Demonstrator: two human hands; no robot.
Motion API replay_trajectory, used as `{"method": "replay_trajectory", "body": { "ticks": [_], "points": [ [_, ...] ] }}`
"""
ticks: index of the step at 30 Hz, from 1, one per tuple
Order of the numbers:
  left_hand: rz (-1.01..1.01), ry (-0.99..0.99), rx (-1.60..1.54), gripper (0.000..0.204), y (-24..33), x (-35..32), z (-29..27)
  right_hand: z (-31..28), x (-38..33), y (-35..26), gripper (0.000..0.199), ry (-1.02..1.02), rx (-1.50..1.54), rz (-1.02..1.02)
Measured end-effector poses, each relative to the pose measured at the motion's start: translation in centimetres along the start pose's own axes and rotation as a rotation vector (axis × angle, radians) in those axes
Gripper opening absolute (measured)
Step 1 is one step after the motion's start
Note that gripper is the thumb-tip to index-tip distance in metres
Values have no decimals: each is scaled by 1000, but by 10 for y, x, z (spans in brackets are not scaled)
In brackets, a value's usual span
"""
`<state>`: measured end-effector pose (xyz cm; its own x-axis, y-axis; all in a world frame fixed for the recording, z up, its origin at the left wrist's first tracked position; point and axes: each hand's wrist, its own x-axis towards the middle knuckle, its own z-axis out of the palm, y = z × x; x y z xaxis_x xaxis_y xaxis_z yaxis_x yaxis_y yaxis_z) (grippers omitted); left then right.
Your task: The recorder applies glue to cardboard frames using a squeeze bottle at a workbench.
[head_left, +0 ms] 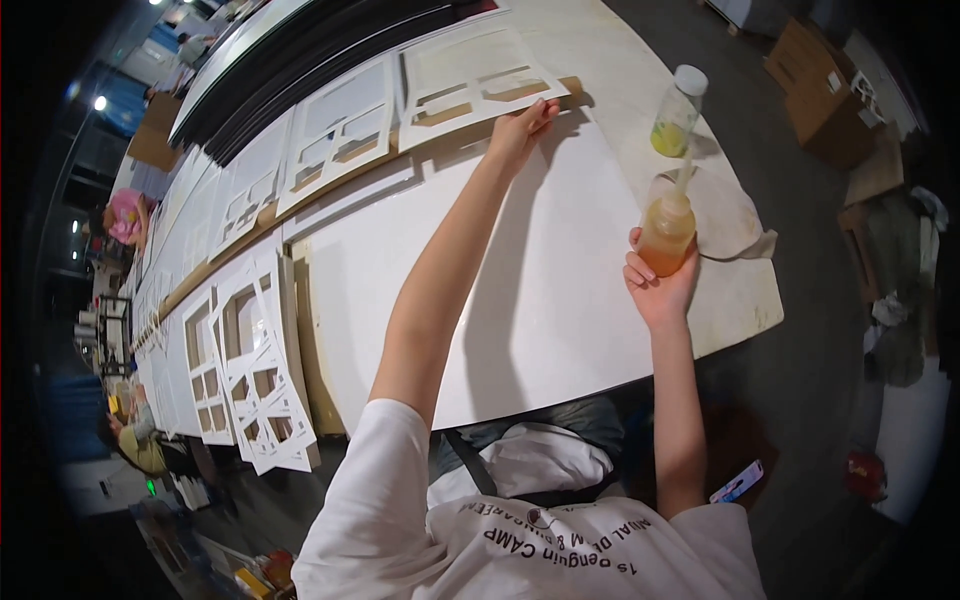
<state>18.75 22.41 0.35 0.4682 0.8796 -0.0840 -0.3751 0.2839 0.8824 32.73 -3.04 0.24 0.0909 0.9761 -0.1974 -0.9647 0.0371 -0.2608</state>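
Note:
My left hand (pixel 519 128) reaches far across a large white board (pixel 540 270) and presses its fingers on the lower edge of a white cut-out frame panel (pixel 475 72) resting on a wooden strip. My right hand (pixel 660 285) grips an amber squeeze bottle with a thin nozzle (pixel 668 228), held upright above the table's right part. Neither hand touches the other.
A clear bottle with a white cap and yellow contents (pixel 678 112) stands on a cloth (pixel 728 215) at the right. More white cut-out panels (pixel 340 125) line the table's far side, and several stand stacked at the left (pixel 255 360). Cardboard boxes (pixel 815 75) sit on the floor. A person (pixel 140 440) sits at lower left.

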Motion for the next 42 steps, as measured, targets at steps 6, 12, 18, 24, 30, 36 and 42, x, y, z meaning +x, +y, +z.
{"method": "replay_trajectory", "body": {
  "ticks": [6, 12, 18, 24, 30, 36, 42],
  "points": [
    [-175, -37, -38, 25, 25, -5, -18, -4, 3, 8, 53, -74, -6, 76],
    [-279, -235, 586, 39, 95, -155, -37, -20, 8, 3, 56, -151, 130, 38],
    [91, 605, 1561, 32, 164, -365, -166, -14, 6, 5, 55, -160, 116, 77],
    [-382, 841, 1464, 53, 175, -477, -205, -12, 6, 8, 52, -159, 61, 60],
    [-177, 865, 1824, 59, 114, -487, -163, -10, 5, 9, 50, -171, 60, 83],
    [-64, 743, 1600, 56, 127, -514, -171, -11, 4, 10, 52, -179, 47, 74],
    [104, 1263, 1621, 31, 230, -579, -317, -14, 6, 6, 53, -175, 7, 53]
  ]
}}
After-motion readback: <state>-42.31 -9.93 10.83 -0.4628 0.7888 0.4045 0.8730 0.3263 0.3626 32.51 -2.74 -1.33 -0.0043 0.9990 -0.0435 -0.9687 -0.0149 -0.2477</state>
